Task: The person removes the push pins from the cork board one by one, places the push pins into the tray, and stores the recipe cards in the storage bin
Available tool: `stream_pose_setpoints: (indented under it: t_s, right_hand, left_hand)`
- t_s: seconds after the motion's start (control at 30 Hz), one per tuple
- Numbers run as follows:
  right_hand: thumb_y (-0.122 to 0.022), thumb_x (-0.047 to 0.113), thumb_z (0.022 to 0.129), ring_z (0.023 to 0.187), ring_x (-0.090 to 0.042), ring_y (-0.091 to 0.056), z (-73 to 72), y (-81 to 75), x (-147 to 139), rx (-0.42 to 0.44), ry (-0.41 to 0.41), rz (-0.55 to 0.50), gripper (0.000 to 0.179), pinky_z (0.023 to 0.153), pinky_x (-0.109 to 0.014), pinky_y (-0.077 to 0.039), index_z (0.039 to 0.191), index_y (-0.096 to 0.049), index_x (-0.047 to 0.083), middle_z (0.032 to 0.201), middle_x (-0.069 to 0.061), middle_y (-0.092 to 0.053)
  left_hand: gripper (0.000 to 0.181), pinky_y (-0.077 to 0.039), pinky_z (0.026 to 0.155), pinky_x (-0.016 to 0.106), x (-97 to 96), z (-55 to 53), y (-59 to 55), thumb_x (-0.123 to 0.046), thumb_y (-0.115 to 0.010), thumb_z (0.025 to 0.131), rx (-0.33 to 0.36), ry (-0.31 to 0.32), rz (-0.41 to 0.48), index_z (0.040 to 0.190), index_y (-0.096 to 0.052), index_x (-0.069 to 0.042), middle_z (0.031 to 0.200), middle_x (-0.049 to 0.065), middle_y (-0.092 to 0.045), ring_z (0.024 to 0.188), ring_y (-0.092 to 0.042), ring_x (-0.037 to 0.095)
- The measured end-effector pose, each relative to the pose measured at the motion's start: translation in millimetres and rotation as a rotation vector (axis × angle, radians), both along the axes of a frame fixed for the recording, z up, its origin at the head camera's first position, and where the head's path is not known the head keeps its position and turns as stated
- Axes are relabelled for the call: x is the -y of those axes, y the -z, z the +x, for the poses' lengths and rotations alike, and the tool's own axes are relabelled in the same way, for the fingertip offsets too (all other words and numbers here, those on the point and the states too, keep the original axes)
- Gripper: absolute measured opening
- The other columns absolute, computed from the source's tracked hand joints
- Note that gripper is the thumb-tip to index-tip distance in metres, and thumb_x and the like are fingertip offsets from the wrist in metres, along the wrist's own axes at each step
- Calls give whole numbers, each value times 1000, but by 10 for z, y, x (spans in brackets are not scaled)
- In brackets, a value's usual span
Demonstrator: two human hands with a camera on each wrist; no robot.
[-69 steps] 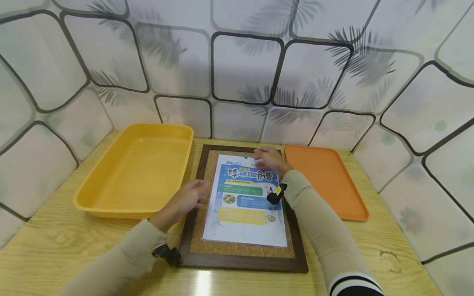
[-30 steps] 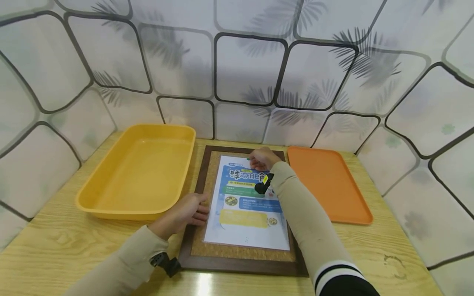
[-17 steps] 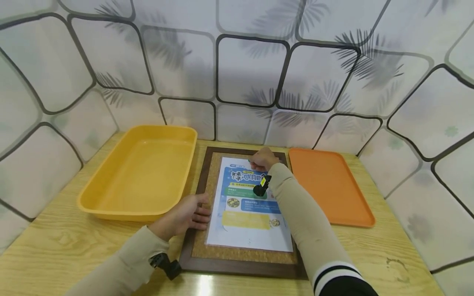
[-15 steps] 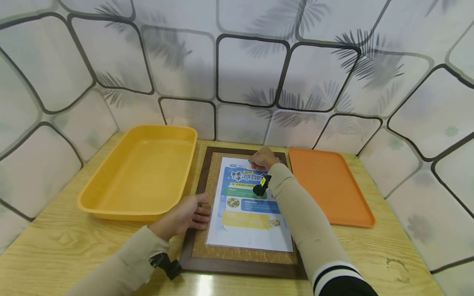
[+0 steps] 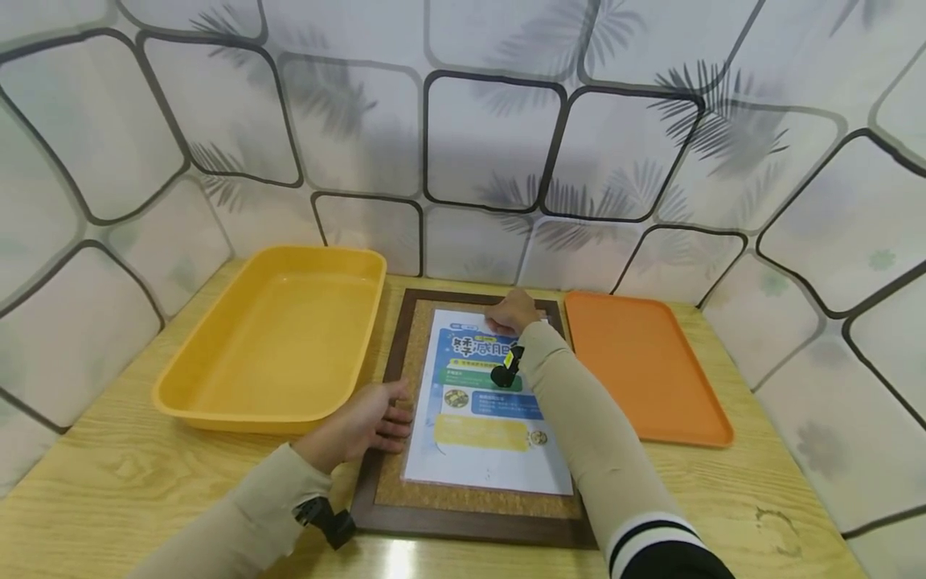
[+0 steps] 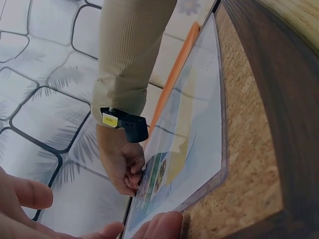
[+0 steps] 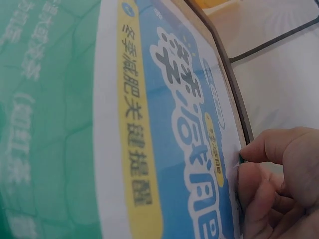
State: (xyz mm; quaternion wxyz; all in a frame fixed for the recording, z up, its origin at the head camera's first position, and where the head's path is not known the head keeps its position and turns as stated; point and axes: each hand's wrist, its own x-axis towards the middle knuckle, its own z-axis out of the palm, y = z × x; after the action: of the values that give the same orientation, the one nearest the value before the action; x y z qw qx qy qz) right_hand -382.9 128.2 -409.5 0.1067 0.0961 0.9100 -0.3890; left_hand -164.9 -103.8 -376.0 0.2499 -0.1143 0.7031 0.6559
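A laminated poster (image 5: 492, 466) with blue, green and yellow print lies on a cork board (image 5: 463, 500) with a dark wooden frame. My right hand (image 5: 512, 312) is at the poster's top edge, its thumb and finger pinching a small green pushpin (image 7: 242, 159). Only a sliver of the pin shows between the fingertips in the right wrist view. My left hand (image 5: 365, 422) rests at the board's left side, fingers loosely extended toward the poster's left edge. In the left wrist view, its fingertips (image 6: 167, 225) are close to the poster's edge.
A deep yellow tray (image 5: 217, 414) stands left of the board, close to my left hand. To the right, a flat orange tray (image 5: 644, 362) lies partly behind my right sleeve. A patterned wall covering (image 5: 477, 137) rises behind the wooden table (image 5: 145, 490).
My right hand has moved left from over the poster's upper right to its top edge, and its fingers have closed on the green pushpin. My left hand has come down at the board's left side.
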Motion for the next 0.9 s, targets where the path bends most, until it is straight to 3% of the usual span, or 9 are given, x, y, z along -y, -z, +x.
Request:
stream_pose_setpoints:
  t_s: [0.2, 0.4, 0.57, 0.9]
  right_hand:
    - [-63, 10, 79, 37, -13, -39, 24, -27, 36, -6, -4, 51, 29, 37, -27, -32, 51, -56, 9, 45, -1, -44]
    - [-66, 15, 84, 37, -11, -41, 32, -29, 46, 14, 11, 15, 30, 36, -26, -34, 56, -57, 9, 46, 0, -47]
    - [-65, 12, 80, 36, -10, -43, 30, -30, 45, 23, 28, 11, 26, 35, -24, -34, 57, -56, 9, 45, 0, -49]
    - [-69, 20, 86, 41, -11, -51, 13, -11, 13, 33, 15, -95, 21, 40, -24, -43, 75, -66, 1, 51, -2, -57]
  left_hand:
    - [52, -53, 71, 43, -3, 2, 2, -34, -36, 104, -9, 3, 1, 133, -38, 9, 116, 29, -51, 90, -55, 33]
    - [53, -53, 72, 43, -3, 5, 12, -35, -37, 103, -6, 3, 1, 133, -38, 9, 118, 30, -51, 93, -55, 35]
    - [53, -53, 72, 43, -1, 10, 15, -35, -37, 103, -8, 7, 1, 133, -38, 8, 118, 30, -51, 92, -55, 34]
    - [54, -53, 72, 43, 7, 13, -5, -35, -37, 103, -12, 10, 3, 134, -37, 9, 119, 31, -50, 92, -55, 35]
